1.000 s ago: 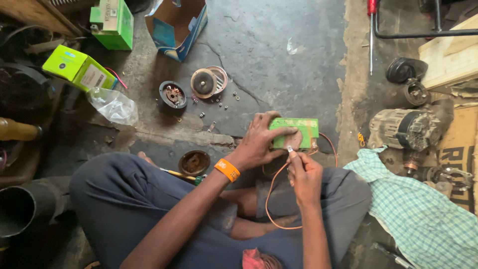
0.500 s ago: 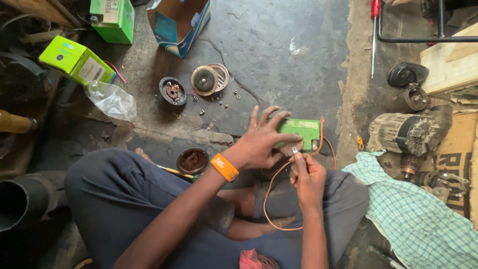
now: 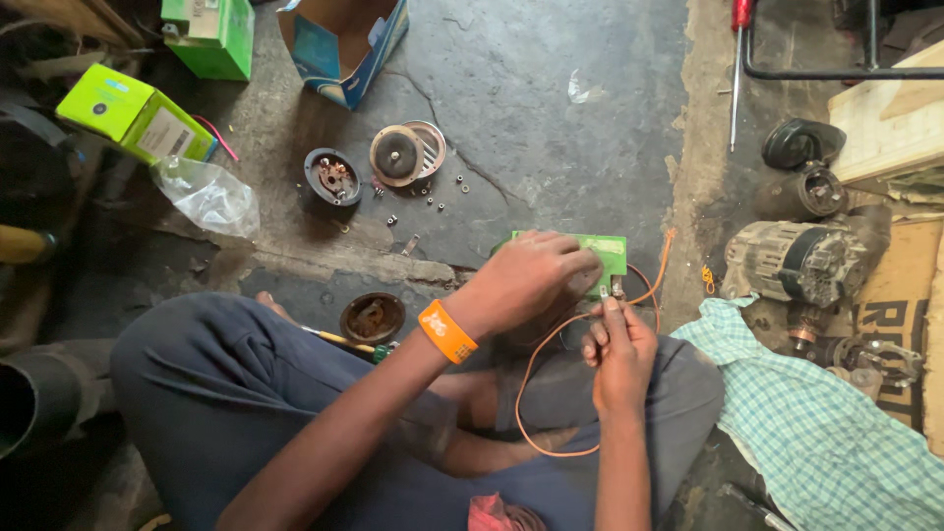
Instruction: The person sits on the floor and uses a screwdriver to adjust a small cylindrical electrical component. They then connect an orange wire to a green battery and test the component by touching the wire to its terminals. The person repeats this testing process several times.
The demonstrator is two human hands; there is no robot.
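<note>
I sit cross-legged on a concrete floor. My left hand, with an orange wristband, rests over a small green box-shaped device and grips its near edge. My right hand pinches the end of an orange wire right at the device's front terminal. The wire loops down across my lap and also curves up past the device's right side. Much of the green device is hidden under my left hand.
Round metal motor parts and loose screws lie on the floor ahead. Green cartons, a blue open box, a plastic bag, a red-handled screwdriver, an alternator and checked cloth surround me.
My left hand has gone from spread fingers on top of the green device to a closed grip on it. My right hand still holds the wire end at the terminal. The view shifted slightly.
</note>
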